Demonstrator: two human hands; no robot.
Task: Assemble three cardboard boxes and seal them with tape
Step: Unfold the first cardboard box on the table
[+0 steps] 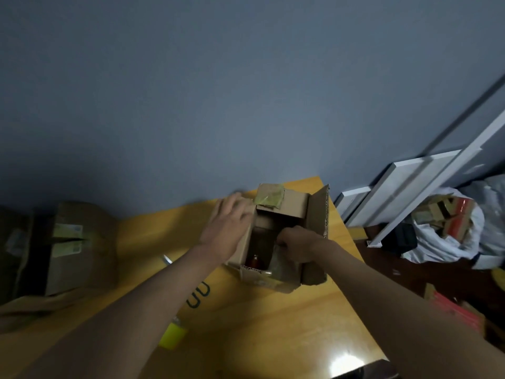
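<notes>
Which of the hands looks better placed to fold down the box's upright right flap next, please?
Probably the right hand: it sits at the open cardboard box, just below the raised flap. The left hand rests flat on the far left flap.

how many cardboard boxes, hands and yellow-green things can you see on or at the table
cardboard boxes: 2, open box and box at left
hands: 2, left hand and right hand
yellow-green object: 1
total: 5
</notes>
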